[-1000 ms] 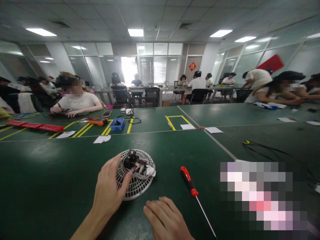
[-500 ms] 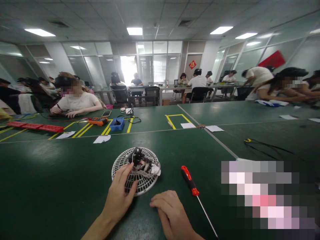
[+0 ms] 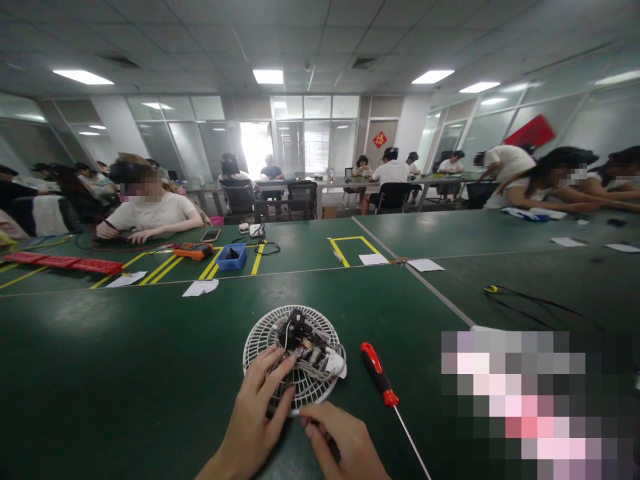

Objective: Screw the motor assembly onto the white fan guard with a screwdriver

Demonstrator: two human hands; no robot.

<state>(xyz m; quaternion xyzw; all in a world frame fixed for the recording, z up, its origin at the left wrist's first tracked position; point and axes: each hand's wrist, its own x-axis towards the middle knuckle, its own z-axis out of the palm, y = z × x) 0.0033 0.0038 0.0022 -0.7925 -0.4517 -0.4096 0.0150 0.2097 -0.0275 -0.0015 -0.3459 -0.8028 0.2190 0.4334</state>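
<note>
A white round fan grille [image 3: 264,335] lies flat on the green table [image 3: 125,360], with a dark motor and loose wires [image 3: 306,341] on its middle. My left hand [image 3: 260,417] rests on the grille's near left part, fingers spread across the ribs. My right hand [image 3: 347,443] is at the grille's near edge with its fingers curled; a small dark thing shows under them, and I cannot make out what it is. A screwdriver with a red handle [image 3: 378,375] lies just right of the grille, its tip toward me.
Across the table stand a blue bin [image 3: 233,256], an orange meter [image 3: 194,251], a phone [image 3: 211,235], red strips [image 3: 65,263] and paper slips [image 3: 201,287]. A black cable [image 3: 525,301] lies at right. A person [image 3: 150,212] works opposite; others sit at farther tables.
The grille has shifted right and nearer to me. My left hand stayed on it. My right hand moved up from the table to the grille's near edge and curled its fingers.
</note>
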